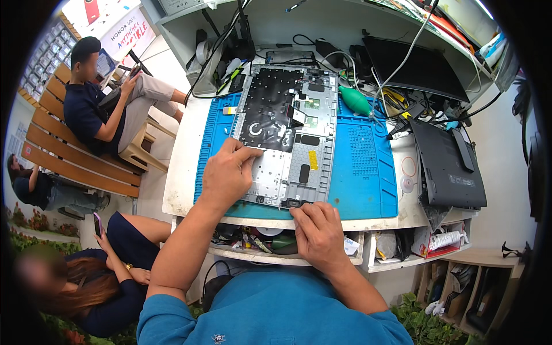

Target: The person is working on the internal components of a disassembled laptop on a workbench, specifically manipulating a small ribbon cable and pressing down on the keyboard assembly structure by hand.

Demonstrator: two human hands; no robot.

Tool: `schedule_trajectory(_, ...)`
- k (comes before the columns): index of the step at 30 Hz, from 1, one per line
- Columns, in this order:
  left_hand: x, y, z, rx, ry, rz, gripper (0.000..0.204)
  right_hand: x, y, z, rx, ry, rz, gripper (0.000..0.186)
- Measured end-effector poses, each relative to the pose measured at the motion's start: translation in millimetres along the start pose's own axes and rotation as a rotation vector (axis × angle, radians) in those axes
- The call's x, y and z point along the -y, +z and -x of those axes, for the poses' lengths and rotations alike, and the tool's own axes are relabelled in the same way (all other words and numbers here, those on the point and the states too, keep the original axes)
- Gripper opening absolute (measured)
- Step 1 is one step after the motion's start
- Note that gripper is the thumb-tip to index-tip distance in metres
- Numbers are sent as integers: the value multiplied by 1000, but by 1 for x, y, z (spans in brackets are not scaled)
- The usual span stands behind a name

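Note:
A grey laptop top case [273,167] lies inner side up, its black keyboard backing [270,103] showing along the upper left half. My left hand [226,175] rests over its lower left part, with thumb and forefinger drawn together on the bare metal. Whatever sits between those fingertips is too small to make out. At the near right corner of the case, the curled fingers of my right hand [319,234] grip a small black part [293,203]. A strip of yellow tape [313,160] is stuck on the case's right side.
Beneath the case is a blue repair mat [368,192]. A green air blower [355,101] and tangled cables lie beyond it. A dark laptop [448,164] leans at the right. Below the table edge, an open drawer [259,256] holds tools. Two people sit at left, another farther back.

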State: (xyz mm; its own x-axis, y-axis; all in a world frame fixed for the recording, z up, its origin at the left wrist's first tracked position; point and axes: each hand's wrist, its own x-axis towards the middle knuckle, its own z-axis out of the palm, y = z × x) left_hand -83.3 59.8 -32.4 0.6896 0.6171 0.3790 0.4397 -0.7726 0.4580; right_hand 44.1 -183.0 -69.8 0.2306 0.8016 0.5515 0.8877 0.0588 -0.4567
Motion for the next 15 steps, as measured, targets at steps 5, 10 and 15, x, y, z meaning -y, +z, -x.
schedule_trajectory(5,-3,2,1,-15,14,-29,19,0,-1,-1,2,-5,3,45)
schedule_trajectory(10,-2,5,3,-32,25,-63,22,1,-1,-2,1,-4,3,46)
schedule_trajectory(15,-2,7,2,-36,19,-63,22,1,-1,-2,4,-6,9,46)
